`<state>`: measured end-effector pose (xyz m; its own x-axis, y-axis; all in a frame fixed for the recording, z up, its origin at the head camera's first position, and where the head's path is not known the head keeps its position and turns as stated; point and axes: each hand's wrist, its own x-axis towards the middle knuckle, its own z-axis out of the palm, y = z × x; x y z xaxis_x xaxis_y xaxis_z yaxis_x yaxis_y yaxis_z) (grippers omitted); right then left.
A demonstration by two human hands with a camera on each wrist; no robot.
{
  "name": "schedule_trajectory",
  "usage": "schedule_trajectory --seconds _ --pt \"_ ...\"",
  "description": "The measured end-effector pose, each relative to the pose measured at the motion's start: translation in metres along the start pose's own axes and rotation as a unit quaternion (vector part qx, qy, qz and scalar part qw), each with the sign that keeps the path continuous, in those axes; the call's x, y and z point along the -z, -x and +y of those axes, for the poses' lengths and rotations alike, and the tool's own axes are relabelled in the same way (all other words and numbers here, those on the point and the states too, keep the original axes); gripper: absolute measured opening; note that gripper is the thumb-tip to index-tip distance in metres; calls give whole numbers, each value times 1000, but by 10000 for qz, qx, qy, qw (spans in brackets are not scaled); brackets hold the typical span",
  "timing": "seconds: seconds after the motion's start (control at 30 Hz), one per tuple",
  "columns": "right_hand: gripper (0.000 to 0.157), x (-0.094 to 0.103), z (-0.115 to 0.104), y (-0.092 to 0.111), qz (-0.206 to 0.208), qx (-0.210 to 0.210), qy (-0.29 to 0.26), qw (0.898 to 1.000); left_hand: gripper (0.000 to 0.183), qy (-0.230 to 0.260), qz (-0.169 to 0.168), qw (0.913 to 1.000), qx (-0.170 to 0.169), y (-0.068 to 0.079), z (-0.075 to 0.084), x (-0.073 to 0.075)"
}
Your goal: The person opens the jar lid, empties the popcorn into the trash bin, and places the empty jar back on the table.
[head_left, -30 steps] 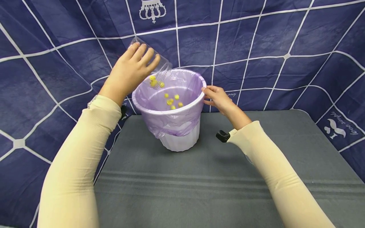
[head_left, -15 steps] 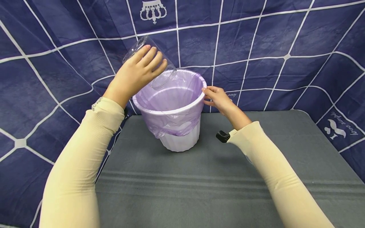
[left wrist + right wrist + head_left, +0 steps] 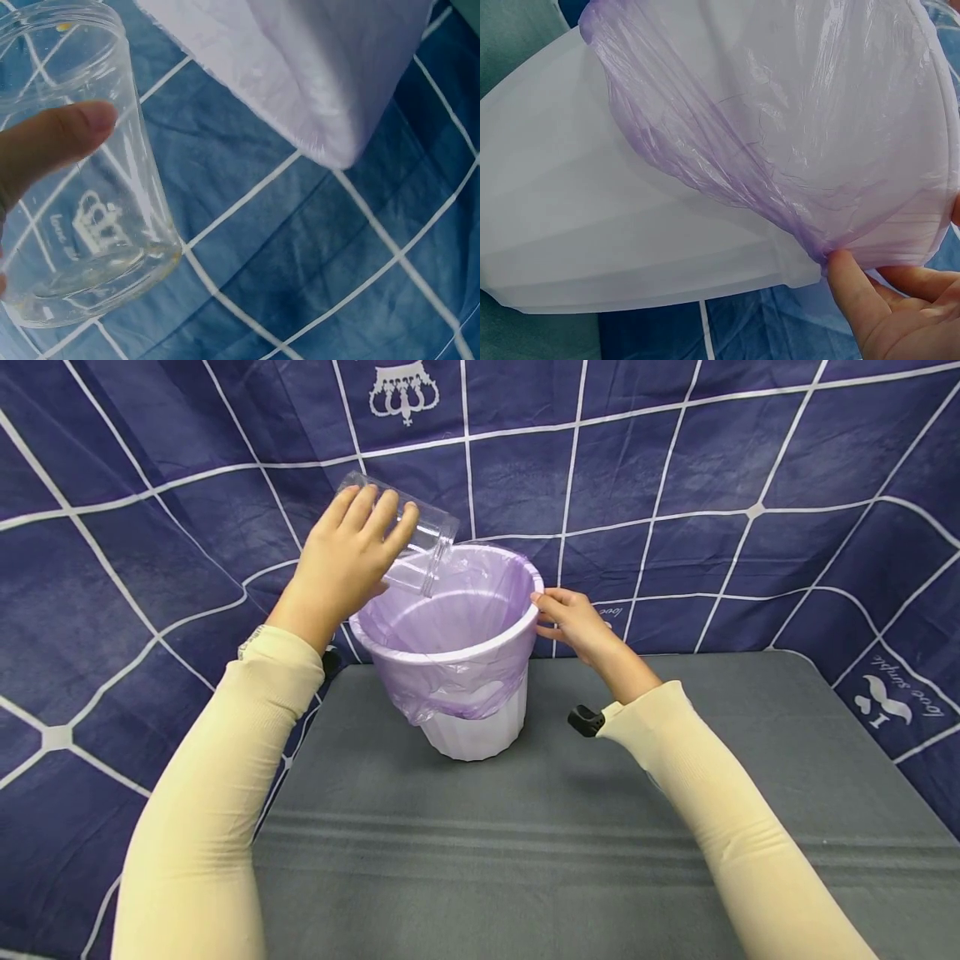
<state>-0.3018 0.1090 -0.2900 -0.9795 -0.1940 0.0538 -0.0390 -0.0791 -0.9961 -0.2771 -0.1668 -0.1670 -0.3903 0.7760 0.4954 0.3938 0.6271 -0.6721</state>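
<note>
My left hand [image 3: 348,552] grips a clear plastic jar [image 3: 423,539] above the left side of the trash can [image 3: 474,739]. The jar lies tilted, its mouth toward the can's opening. In the left wrist view, my thumb presses on the jar wall, and a tiny yellow bit [image 3: 64,26] clings near the mouth. A thin purple bag [image 3: 487,685] lines the white can and is folded over its rim. At the can's right side my right hand [image 3: 577,622] holds the rim, thumb and fingers on the liner. The can's bottom inside is hidden.
Grey cloth [image 3: 487,860] covers the surface under the can. A blue curtain [image 3: 637,468] with white lines hangs close behind and at both sides. A black wrist camera [image 3: 587,720] sits under my right forearm.
Yellow pieces were dropping from the jar into the can a second ago; none show now. The jar moved upward right, then back left and became more level. My right hand stays put.
</note>
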Motion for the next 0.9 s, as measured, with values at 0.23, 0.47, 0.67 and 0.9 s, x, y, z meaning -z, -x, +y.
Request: schedule_trajectory --seconds 0.23,0.47,0.67,0.9 --pt "44 0 0 -1 25 -34 8 10000 96 955 -311 9909 896 4 -3 -2" --pt "43 0 1 -2 37 -5 -5 10000 98 1814 -750 9613 1932 5 -4 -5" --pt "42 0 3 -3 55 2 -19 10000 104 2505 -1021 9215 2786 7 -5 -7" --pt "42 1 3 -3 68 26 -32 10000 101 3295 -1010 8717 3483 7 -6 -13"
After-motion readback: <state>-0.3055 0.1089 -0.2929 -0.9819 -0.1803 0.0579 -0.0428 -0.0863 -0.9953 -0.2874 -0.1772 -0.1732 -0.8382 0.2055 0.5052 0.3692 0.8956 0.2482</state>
